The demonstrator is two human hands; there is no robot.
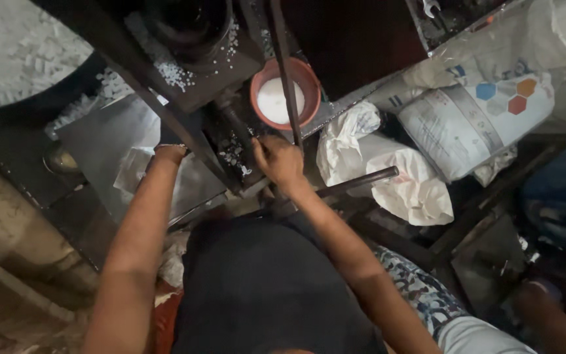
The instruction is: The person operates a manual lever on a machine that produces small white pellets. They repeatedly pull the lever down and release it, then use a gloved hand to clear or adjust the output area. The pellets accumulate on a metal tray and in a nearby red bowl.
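Observation:
My right hand [279, 160] rests against the dark metal machine frame [185, 131], fingers curled at the block where small white pieces [234, 154] lie; what it holds, if anything, is hidden. My left hand [169, 153] reaches behind a slanted black bar, its fingers out of sight near a shiny metal sheet [109, 141]. An orange bowl [285, 92] with white granules stands just beyond my right hand, a thin vertical rod [285, 78] crossing it.
White pellets [173, 73] are scattered on the machine top. A heap of white pieces [14, 46] fills the upper left. Crumpled white sacks [401, 177] and a printed sack [473, 118] lie at the right, with a dark handle bar [355, 183] in front.

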